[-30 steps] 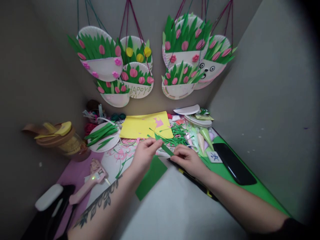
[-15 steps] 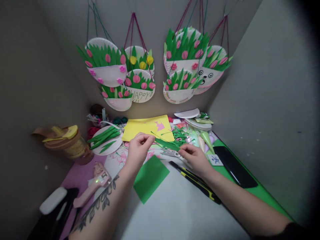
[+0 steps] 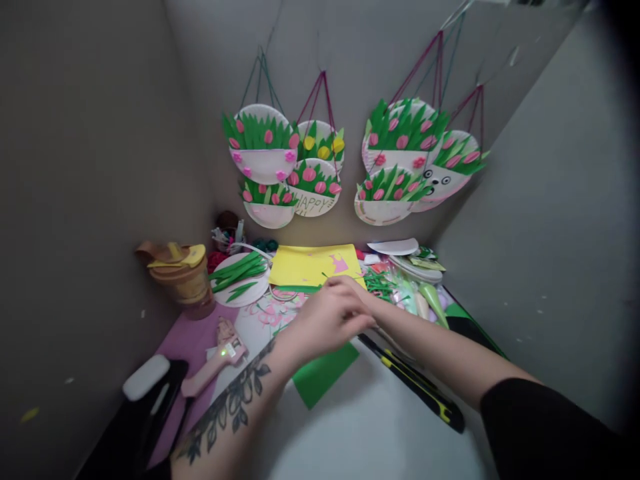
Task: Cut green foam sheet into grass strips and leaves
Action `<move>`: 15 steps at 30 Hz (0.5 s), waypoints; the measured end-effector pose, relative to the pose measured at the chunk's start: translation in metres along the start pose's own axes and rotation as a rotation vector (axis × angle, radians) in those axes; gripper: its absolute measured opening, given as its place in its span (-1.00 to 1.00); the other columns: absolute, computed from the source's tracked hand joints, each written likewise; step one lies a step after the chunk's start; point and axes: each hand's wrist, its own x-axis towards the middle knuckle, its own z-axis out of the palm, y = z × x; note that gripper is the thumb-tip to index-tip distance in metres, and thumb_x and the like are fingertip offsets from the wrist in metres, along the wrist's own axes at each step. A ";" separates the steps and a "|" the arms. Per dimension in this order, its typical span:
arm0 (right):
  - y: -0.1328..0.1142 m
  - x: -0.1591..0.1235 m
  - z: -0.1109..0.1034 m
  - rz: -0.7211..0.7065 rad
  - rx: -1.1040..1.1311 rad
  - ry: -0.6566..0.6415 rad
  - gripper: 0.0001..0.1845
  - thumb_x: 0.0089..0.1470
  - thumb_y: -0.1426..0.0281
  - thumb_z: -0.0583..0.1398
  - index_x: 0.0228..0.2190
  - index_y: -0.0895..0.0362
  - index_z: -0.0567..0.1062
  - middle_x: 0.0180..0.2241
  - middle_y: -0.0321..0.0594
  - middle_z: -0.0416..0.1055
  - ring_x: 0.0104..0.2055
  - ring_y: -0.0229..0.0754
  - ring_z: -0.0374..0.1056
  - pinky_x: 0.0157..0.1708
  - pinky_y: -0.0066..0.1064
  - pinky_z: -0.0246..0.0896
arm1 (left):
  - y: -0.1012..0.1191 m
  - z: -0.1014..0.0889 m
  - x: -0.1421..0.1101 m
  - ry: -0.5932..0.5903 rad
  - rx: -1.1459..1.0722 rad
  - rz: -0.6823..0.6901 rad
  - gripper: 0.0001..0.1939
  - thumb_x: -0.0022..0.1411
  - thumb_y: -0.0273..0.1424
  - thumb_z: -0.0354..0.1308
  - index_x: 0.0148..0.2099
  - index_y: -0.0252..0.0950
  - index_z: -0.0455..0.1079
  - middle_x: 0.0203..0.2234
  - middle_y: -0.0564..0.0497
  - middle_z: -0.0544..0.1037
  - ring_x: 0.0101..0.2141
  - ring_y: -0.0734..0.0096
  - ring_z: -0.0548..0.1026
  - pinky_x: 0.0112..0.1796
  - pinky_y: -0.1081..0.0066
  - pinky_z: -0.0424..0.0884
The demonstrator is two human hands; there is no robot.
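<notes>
My left hand [image 3: 327, 321], on a tattooed forearm, hovers over the middle of the desk with its fingers curled, and it is blurred. My right hand [image 3: 353, 289] lies just behind it and is mostly hidden by it; only its fingers and wrist show. The green paper strip seen earlier is out of sight, so I cannot tell what either hand holds. A green paper sheet [image 3: 325, 375] lies on the white desk just under the hands. A yellow sheet [image 3: 305, 265] lies behind them.
A paper plate [image 3: 235, 293] holding cut green leaves sits at the left, beside a lidded jar [image 3: 183, 283]. A pink glue gun [image 3: 215, 357] lies front left. A black-and-yellow tool [image 3: 417, 393] lies right of the green sheet. Decorated paper-plate baskets [image 3: 263, 143] hang on the wall.
My hands came together, and the left now covers the right. The green strip held between them is no longer visible. The camera view swung left and upward.
</notes>
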 end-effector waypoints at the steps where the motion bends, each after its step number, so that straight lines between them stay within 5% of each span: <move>1: -0.002 0.012 0.013 0.010 -0.012 -0.037 -0.84 -0.18 0.38 0.26 -0.68 0.16 0.45 -0.70 -0.37 0.28 -0.60 -0.31 0.17 -0.59 -0.47 0.05 | 0.004 0.001 -0.002 -0.079 0.093 0.037 -0.86 0.20 -0.38 0.15 -0.35 -0.27 0.52 -0.36 -0.02 0.55 -0.32 0.34 0.47 -0.28 0.38 0.34; 4: -0.013 0.049 0.049 0.022 -0.030 -0.067 -0.86 -0.08 0.39 0.20 -0.59 0.17 0.51 -0.64 -0.34 0.37 -0.56 -0.30 0.23 -0.55 -0.48 0.10 | 0.011 -0.002 -0.006 -0.175 0.309 0.072 -0.85 0.19 -0.35 0.17 -0.30 -0.31 0.52 -0.36 -0.07 0.54 -0.34 0.26 0.48 -0.37 0.34 0.32; 9: -0.042 0.119 0.092 0.004 -0.064 -0.020 -0.86 0.00 0.45 0.16 -0.49 0.18 0.54 -0.50 -0.27 0.48 -0.43 -0.26 0.33 -0.39 -0.48 0.19 | 0.019 -0.014 -0.010 -0.125 0.435 0.092 -0.82 0.24 -0.35 0.10 -0.31 -0.29 0.49 -0.38 -0.07 0.53 -0.34 0.24 0.48 -0.38 0.34 0.33; 15: -0.051 0.159 0.101 0.035 -0.097 0.140 -0.78 0.01 0.48 0.16 -0.28 0.18 0.56 -0.26 -0.15 0.54 -0.19 -0.16 0.40 -0.12 -0.36 0.23 | 0.025 -0.019 -0.013 -0.090 0.471 0.131 -0.73 0.29 -0.28 0.02 -0.28 -0.29 0.49 -0.35 -0.04 0.54 -0.34 0.30 0.49 -0.34 0.35 0.39</move>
